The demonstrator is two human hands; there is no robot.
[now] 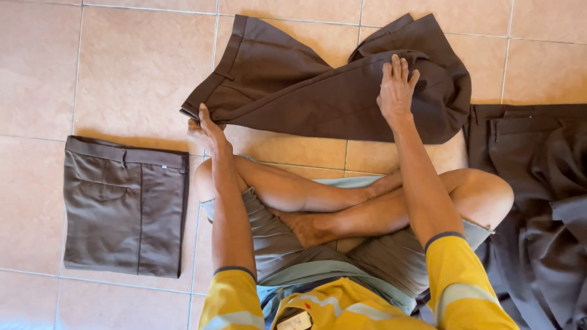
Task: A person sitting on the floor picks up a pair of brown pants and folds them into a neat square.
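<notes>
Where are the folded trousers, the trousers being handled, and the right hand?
folded trousers (125, 211), head view, middle of the folded stack at left.
trousers being handled (306, 91), head view, dark cloth between the hands.
right hand (396, 90), head view, back of the hand.

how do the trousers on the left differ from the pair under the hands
The folded trousers lie in a neat flat rectangle, untouched; the dark trousers lie spread and rumpled, gripped by the left hand and pressed by the right hand. The folded pair looks lighter brown. Both lie on the tiled floor.
</notes>
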